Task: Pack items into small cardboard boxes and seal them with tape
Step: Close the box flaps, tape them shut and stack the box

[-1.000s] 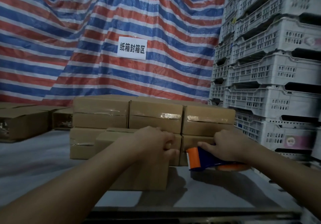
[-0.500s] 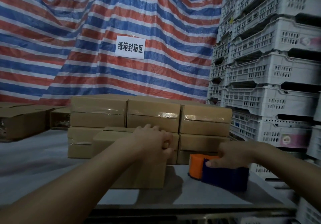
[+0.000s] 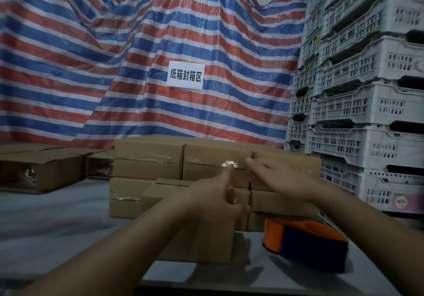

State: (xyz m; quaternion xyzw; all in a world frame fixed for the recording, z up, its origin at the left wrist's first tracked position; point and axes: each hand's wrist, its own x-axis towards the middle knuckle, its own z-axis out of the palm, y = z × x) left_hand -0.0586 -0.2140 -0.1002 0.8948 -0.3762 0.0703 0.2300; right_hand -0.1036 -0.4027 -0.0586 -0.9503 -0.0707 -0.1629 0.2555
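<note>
A small cardboard box (image 3: 202,238) stands on the table in front of me. My left hand (image 3: 215,194) rests on its top right edge with the thumb raised and the fingers curled over the edge. My right hand (image 3: 277,178) hovers above the box's right end with its fingers stretched out, holding nothing. The orange and blue tape dispenser (image 3: 307,243) lies on the table to the right of the box, free of both hands.
A two-layer stack of taped boxes (image 3: 149,158) stands right behind the box. More boxes (image 3: 41,169) lie at the far left. White plastic crates (image 3: 367,112) tower on the right. A striped tarp with a white sign (image 3: 185,77) hangs behind. Grey table (image 3: 46,222) surface spreads left.
My right hand has put the tape dispenser down on the table and risen over the box's right end. My left hand stayed on the box and lifted its thumb. The view tilted up.
</note>
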